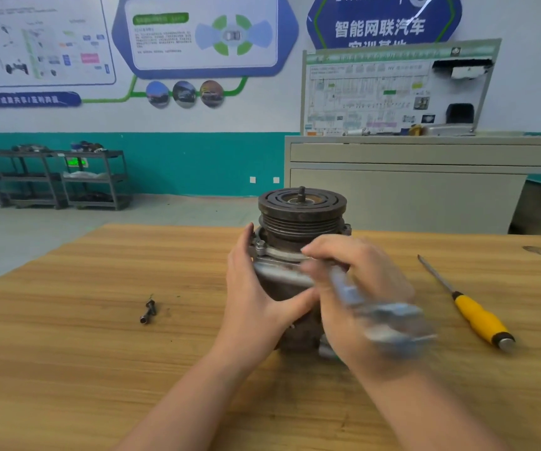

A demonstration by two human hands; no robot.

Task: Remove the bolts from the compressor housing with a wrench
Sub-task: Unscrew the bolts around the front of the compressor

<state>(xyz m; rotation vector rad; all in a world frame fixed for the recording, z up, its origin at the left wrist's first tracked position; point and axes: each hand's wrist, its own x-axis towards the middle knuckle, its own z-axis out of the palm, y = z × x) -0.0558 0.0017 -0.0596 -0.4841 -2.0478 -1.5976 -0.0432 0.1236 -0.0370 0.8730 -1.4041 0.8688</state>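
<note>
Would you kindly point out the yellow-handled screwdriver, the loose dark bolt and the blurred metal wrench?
yellow-handled screwdriver [477, 320]: head view, handle middle.
loose dark bolt [148, 311]: head view, shank.
blurred metal wrench [354, 292]: head view, shaft.

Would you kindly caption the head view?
Left hand steadies grey metal compressor; right hand works blurred silver wrench on wooden table.

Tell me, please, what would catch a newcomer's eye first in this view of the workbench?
Probably the dark compressor standing upright mid-table, pulley on top, with the left hand steadying its side and the right hand working a motion-blurred wrench at its flange. Next, the yellow-handled screwdriver lying to the right, and a removed bolt lying alone on the wooden table to the left.
</note>
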